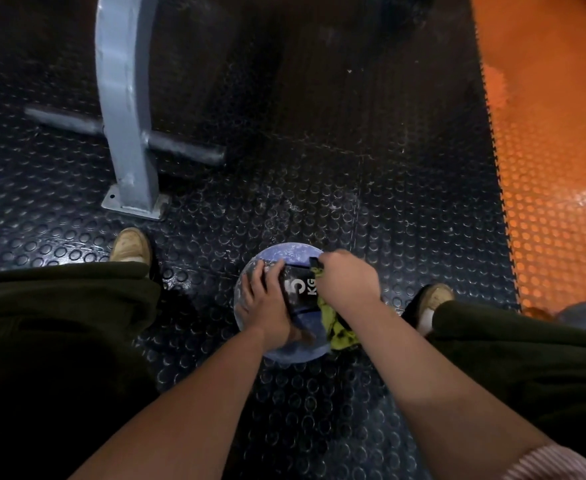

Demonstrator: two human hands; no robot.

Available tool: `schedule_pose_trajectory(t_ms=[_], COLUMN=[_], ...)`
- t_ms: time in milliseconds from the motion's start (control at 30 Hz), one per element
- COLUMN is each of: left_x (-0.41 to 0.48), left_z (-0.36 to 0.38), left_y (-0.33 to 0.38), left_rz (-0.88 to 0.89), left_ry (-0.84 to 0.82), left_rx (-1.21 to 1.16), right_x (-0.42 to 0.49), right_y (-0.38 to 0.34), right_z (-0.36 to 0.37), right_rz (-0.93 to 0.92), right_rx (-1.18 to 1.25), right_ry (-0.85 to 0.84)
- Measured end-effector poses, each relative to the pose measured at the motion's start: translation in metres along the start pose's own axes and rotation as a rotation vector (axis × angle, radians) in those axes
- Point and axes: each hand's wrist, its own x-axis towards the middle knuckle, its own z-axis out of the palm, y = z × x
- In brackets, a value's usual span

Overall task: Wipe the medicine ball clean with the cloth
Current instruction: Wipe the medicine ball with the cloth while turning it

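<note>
- Medicine ball (298, 289): blue with a black band marked "5 KG". It sits on the floor between the person's feet, directly below the crouched body.
- Cloth (340, 329): yellow-green and crumpled. It is pressed against the ball's right flank, with a loose tail hanging toward the floor.
- Right hand (348, 279): fingers curled tight round the bunched cloth, holding it against the ball's upper right side.
- Left hand (265, 303): fingers spread and laid flat over the ball's left side. It grips nothing and appears to be steadying the ball.
- Progress, as judged: wiping is under way and not finished. The blue panels at the far rim and near edge look pale and mottled, as if dusty. The black band looks darker, but whether it has been cleaned cannot be told. The underside is hidden and likely calls for turning the ball.
- Shoes: tan, the left shoe (130, 245) well apart from the ball, the right shoe (435, 299) nearer. Dark trousers above both.
- Black mat (319, 161): studded rubber, scuffed pale just beyond the ball.
- Grey post (125, 116): bolted foot plate and a crossbar, far left.
- Orange flooring (554, 202): studded, along the right edge.
</note>
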Motion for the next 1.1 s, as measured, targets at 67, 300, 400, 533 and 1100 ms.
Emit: schedule_pose_trajectory(t_ms=[67,300,400,533,1100], left_x=[0.0,-0.002,-0.002,0.0,0.007], left_z=[-0.002,-0.003,0.0,0.0,-0.015], left_y=[0.003,-0.003,-0.005,-0.007,-0.005], left_rz=[-0.067,-0.043,0.009,0.009,-0.056], left_ry=[0.033,0.121,0.092,0.081,0.071], left_rx=[0.015,-0.11,-0.105,-0.094,-0.101], right_x=[-0.002,-0.005,-0.001,0.007,-0.045], right_y=[-0.023,-0.028,-0.016,0.002,0.0], right_z=[0.001,0.012,0.009,0.005,0.047], right_rz=[-0.074,-0.038,0.053,0.177,0.14], right_rx=[-0.002,0.159,0.24,0.345,0.333], right_ry=[0.02,0.022,0.023,0.011,0.1])
